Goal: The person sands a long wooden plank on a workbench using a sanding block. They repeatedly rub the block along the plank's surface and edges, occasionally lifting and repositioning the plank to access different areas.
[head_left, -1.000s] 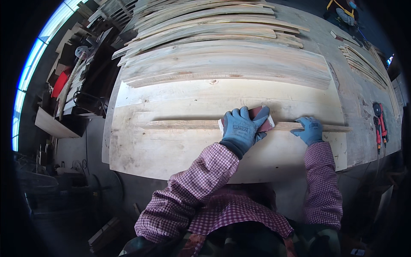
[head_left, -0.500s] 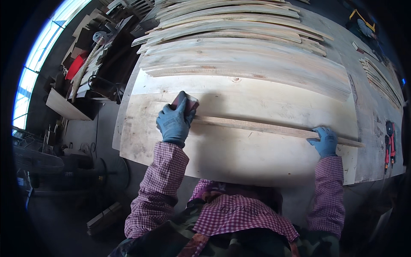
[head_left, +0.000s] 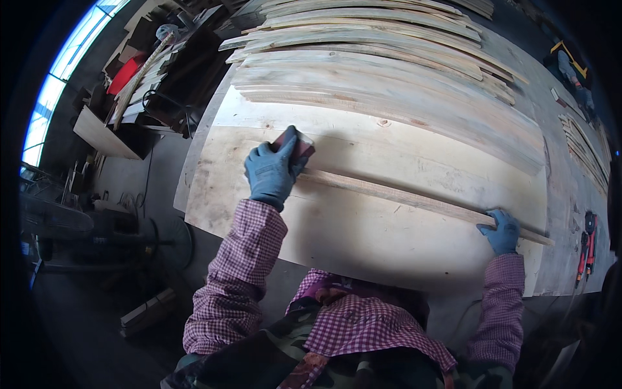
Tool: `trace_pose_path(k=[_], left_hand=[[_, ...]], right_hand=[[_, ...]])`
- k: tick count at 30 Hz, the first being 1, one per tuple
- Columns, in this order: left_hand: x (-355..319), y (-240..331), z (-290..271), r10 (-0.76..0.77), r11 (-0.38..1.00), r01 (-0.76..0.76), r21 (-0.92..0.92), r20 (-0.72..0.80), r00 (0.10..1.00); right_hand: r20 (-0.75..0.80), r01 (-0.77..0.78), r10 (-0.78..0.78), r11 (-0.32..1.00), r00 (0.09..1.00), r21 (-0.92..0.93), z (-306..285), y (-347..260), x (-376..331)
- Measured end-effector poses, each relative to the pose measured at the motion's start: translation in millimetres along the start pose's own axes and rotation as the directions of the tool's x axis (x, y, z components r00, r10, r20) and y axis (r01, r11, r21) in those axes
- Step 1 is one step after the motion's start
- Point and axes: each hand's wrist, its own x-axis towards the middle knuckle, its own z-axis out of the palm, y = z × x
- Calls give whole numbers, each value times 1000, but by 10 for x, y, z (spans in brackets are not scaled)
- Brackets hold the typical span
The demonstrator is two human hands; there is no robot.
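Clamped under the left hand (head_left: 271, 170), blue-gloved, is a dark reddish sanding block (head_left: 295, 144); fingers are wrapped over its top, and the block is pressed on the left end of a long thin wooden strip (head_left: 414, 198). Strip is laid flat across a broad pale board (head_left: 363, 227), running from upper left down to lower right, its far end reaching past the right hand toward the board's right edge. Right hand (head_left: 500, 230), also blue-gloved, is set flat on the strip near its right end, fingers spread and pressing down rather than closed around it. Both forearms are seen in pink checked sleeves (head_left: 243, 272). Beyond the board, a stack of thin wooden slats (head_left: 389, 58) is spread over the bench top. A red-handled tool (head_left: 586, 246) is noted at the bench's right edge, well apart from both hands. A red object (head_left: 124, 74) is seen among clutter on the left.
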Motion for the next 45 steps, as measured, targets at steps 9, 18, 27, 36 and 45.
trace_pose_path(k=[9,18,27,36,45], left_hand=[[-28,1490,93,313,921,-312,-233,-37,949],[-111,1763,37,418,851,-384,-358,18,908],[182,-741,-133,-242,957,205,207,176,954],[-328,1167,-13,269,914,-279,-294,-75,960],[-26,-1253,246,-420,902,428,-58,110,901]], right_hand=[[-22,-53,51,993,998,-103,-7,-67,-135],[28,7,-6,1000,1000,-14,-4,43,-46],[3,1,-1,1000,1000,-20,57,-57,-100],[61,-22,22,1000,998,5,-23,29,20],[62,-6,7,1000,998,-27,31,74,6]])
